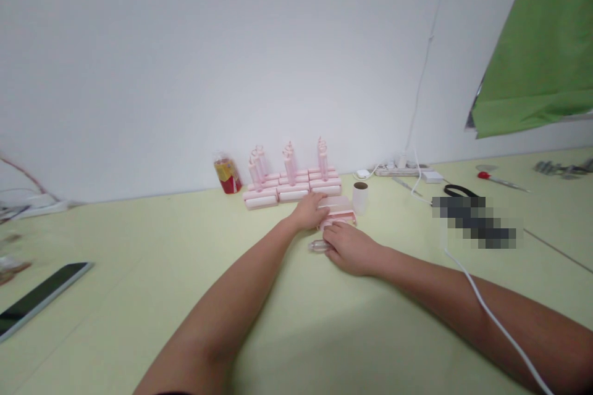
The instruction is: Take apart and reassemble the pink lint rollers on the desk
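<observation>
An open pink case [340,216] with a raised, see-through lid lies on the table before me. My left hand [309,211] grips its left end, thumb at the front and fingers behind. Close to the case's near edge is my right hand [351,248], fingers curled. From between its thumb and fingers a small clear tube [317,246] sticks out to the left; the rest of it is hidden. Behind my hands, several closed pink-and-white cases [293,195] sit in rows, with slim pink tubes [290,170] standing upright among them.
A white cup-like cylinder [360,199] stands right of the open case. A red-and-yellow can [227,174] is by the wall. Rightward lie a power strip [396,169], a black strap [461,191] and a red-ended tool [503,181]. A white cable [491,315] crosses my right arm. A tablet [39,299] lies left.
</observation>
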Tool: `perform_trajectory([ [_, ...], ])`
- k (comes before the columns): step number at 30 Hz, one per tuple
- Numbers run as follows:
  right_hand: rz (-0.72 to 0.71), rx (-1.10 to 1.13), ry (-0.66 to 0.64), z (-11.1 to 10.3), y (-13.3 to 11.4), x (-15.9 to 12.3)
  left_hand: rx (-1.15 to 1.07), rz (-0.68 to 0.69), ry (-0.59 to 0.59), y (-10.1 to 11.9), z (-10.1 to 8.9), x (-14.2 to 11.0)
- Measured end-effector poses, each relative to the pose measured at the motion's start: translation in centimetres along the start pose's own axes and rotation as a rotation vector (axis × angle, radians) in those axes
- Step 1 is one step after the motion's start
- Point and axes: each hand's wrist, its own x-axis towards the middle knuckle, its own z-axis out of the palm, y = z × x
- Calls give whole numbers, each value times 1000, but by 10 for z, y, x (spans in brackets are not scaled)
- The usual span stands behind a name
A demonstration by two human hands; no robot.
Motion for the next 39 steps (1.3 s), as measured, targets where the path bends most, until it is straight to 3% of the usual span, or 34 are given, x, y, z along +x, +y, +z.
perform_trajectory([
  [5, 32, -13, 45, -4, -5, 0, -26, -26, 78, 12, -16, -6],
  [9, 116, -19, 94, -12, -12, -1, -50, -39, 102, 36, -42, -28],
  [10, 148, -5, 84, -14, -14, -1, -59, -32, 88, 45, -50, -37],
  [13, 208, 67, 51, -19, -20, -3, -102, 66, -118, 71, -75, -69],
  [15, 197, 105, 52, -20, -23, -5, -69, 59, -172, 81, -88, -92],
  [18, 171, 140, 51, -16, -27, -7, -66, -27, -198, 77, -100, -121],
  [23, 166, 289, 42, -4, -28, -6, -77, -205, -216, 43, -112, -144],
  [26, 179, 441, 67, 2, -29, -6, 12, -171, -248, 41, -114, -146],
  [31, 174, 692, 132, 7, -30, -5, 190, -35, -179, 73, -94, -143],
  [36, 248, 1026, 73, 14, -27, -3, 193, -39, -178, 95, -76, -142],
  [39, 237, 1053, 57, 17, -26, -3, 153, -44, -167, 97, -71, -144],
])
